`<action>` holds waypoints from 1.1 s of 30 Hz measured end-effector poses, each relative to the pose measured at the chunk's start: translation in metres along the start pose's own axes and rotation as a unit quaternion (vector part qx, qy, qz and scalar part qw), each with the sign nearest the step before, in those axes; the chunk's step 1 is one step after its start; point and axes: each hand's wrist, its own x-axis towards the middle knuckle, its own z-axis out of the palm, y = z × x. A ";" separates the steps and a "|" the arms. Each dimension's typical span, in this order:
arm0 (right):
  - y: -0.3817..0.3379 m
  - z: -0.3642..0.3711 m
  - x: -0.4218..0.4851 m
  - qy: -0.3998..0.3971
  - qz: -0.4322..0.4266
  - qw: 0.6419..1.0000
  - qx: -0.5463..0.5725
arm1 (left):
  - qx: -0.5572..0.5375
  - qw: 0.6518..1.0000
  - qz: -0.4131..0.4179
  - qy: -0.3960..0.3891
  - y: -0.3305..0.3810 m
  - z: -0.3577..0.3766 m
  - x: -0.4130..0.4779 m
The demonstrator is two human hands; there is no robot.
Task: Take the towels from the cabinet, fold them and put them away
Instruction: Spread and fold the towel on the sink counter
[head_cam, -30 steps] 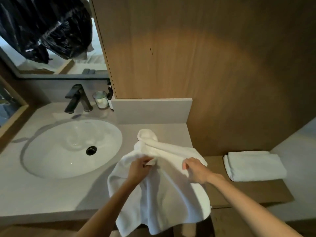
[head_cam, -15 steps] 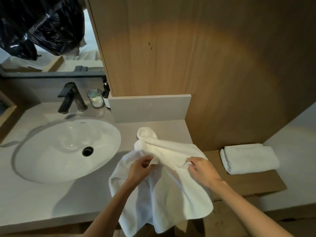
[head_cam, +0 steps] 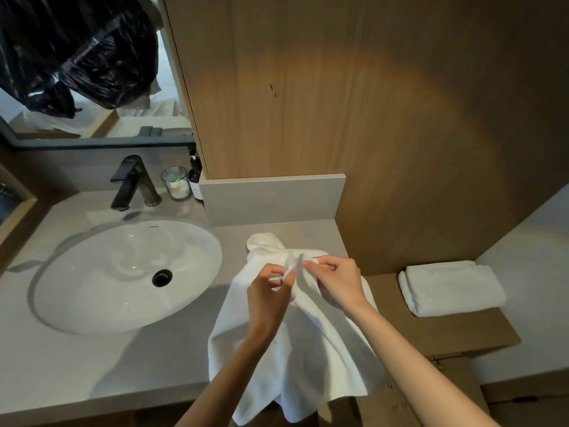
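A loose white towel [head_cam: 308, 349] lies crumpled on the right end of the grey countertop [head_cam: 77, 365] and hangs over its front edge. My left hand [head_cam: 268, 297] pinches the towel's upper edge between thumb and fingers. My right hand [head_cam: 335, 285] pinches the same edge right beside it, the two hands almost touching. A second white towel [head_cam: 452, 288], folded into a neat rectangle, lies on the lower wooden shelf [head_cam: 446, 337] to the right.
A white oval sink [head_cam: 123, 272] with a black drain fills the left of the counter. Behind it stand a black tap [head_cam: 132, 183], a glass jar [head_cam: 177, 181] and a dark bottle [head_cam: 195, 177]. A wooden wall panel [head_cam: 338, 103] rises behind.
My hands have come together: the right hand slid left along the towel's edge and now pinches it next to the left hand. The towel bunched up between them.
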 end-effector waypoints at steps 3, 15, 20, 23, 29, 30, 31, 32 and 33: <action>-0.003 0.003 -0.004 -0.028 0.015 0.999 0.033 | 0.003 1.000 -0.006 -0.010 0.003 0.003 -0.007; -0.013 -0.016 -0.012 -0.048 -0.011 0.999 -0.001 | -0.003 0.998 0.060 -0.016 0.005 0.008 -0.008; -0.013 -0.019 -0.009 -0.064 -0.038 0.995 -0.062 | 0.018 0.991 0.127 -0.026 0.010 0.011 -0.013; -0.014 -0.022 -0.007 -0.080 -0.036 0.992 -0.090 | 0.039 0.988 0.137 -0.056 0.007 0.014 -0.012; -0.019 -0.030 -0.005 -0.106 -0.053 0.987 -0.108 | -0.013 0.984 0.124 -0.126 0.009 0.012 -0.015; -0.019 -0.031 -0.004 -0.108 -0.067 0.984 -0.122 | -0.037 0.984 0.106 -0.137 0.010 0.012 -0.016; -0.017 -0.032 -0.003 -0.112 -0.078 0.981 -0.136 | -0.048 0.984 0.090 -0.148 0.009 0.011 -0.017; -0.016 -0.034 -0.003 -0.115 -0.090 0.978 -0.148 | -0.046 0.983 0.082 -0.160 0.006 0.011 -0.016; -0.015 -0.035 -0.004 -0.115 -0.101 0.975 -0.159 | -0.034 0.981 0.083 -0.170 0.002 0.012 -0.016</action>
